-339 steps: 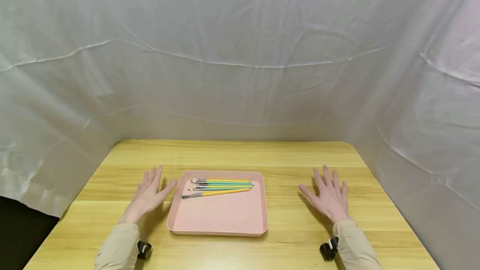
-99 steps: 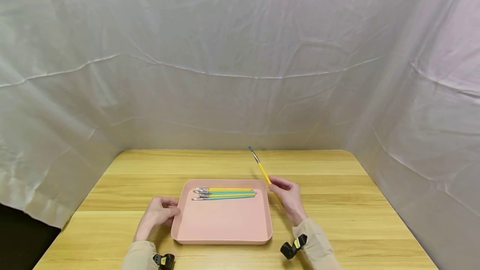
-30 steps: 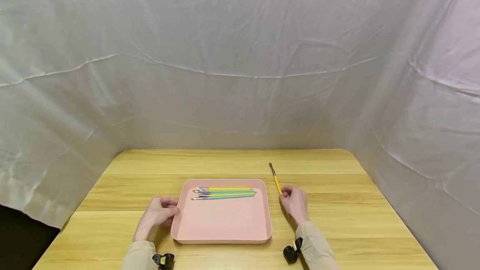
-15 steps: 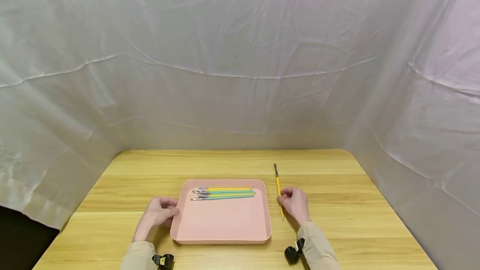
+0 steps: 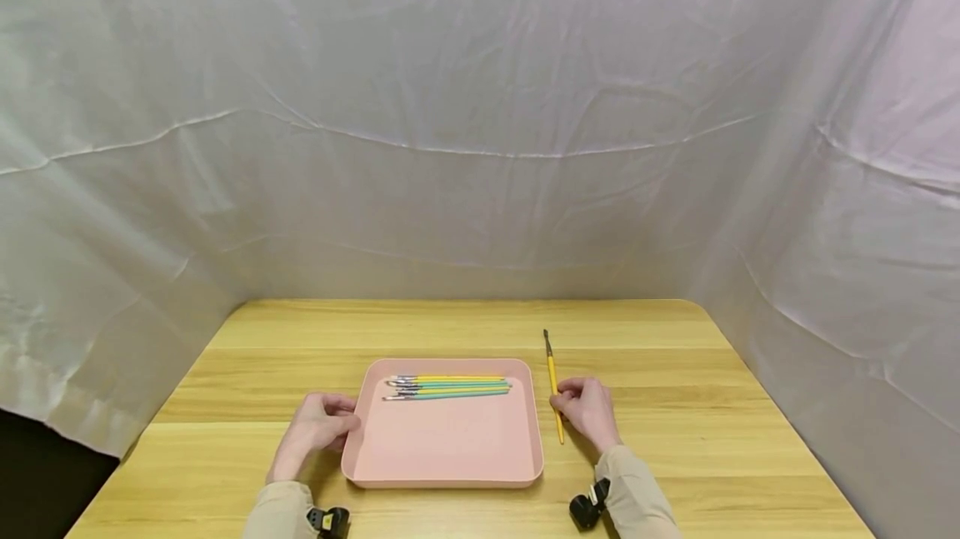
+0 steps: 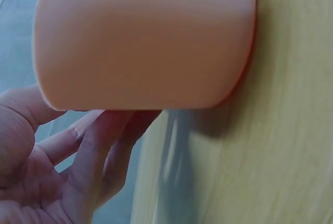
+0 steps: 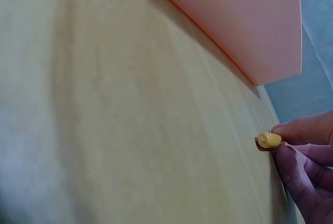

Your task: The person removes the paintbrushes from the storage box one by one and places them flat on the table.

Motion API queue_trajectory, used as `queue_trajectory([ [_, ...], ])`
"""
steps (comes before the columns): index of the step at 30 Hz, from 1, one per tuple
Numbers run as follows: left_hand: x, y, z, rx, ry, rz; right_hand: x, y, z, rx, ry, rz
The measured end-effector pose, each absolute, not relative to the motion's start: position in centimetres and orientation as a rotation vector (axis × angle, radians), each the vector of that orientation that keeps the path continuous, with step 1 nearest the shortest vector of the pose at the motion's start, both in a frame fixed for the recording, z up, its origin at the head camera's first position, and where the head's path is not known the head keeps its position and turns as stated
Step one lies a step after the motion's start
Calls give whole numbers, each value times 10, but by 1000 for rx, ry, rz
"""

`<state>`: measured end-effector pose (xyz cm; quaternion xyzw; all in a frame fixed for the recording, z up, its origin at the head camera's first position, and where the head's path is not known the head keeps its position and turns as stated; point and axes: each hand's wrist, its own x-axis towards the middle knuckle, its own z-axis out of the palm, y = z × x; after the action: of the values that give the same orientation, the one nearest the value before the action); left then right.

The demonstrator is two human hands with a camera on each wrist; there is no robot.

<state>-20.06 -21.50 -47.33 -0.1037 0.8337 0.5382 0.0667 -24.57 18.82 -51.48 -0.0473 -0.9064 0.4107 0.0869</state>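
A pink tray (image 5: 446, 451) lies on the wooden table with several yellow and green paintbrushes (image 5: 453, 389) side by side near its far edge. My left hand (image 5: 318, 431) grips the tray's left side; in the left wrist view its thumb is at the rim and its fingers are against the outer wall (image 6: 151, 52). Just right of the tray, my right hand (image 5: 588, 410) pinches a yellow paintbrush (image 5: 552, 371) around mid-handle. Its dark bristles point to the far edge. The right wrist view shows the brush's rounded handle end (image 7: 269, 140) close over the table between thumb and fingers.
The wooden table (image 5: 720, 439) extends to both sides of the tray and beyond it. A grey cloth (image 5: 480, 206) hangs behind the table and along both sides. A small black camera (image 5: 587, 507) is worn at each wrist.
The yellow paintbrush came out of the tray into my right hand, was raised, then lowered beside the tray and turned nearly straight. Lately it shifted slightly left. My left hand took hold of the tray.
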Motion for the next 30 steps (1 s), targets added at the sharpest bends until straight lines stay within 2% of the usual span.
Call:
queue_trajectory([
  [24,-200,-218,-474,-359,2574,1555,-247,189,-515,-123,-2664,1318],
  [30,-200,-218,-473,-354,2577,1556,-249,184,-504,-52,-2584,1377],
])
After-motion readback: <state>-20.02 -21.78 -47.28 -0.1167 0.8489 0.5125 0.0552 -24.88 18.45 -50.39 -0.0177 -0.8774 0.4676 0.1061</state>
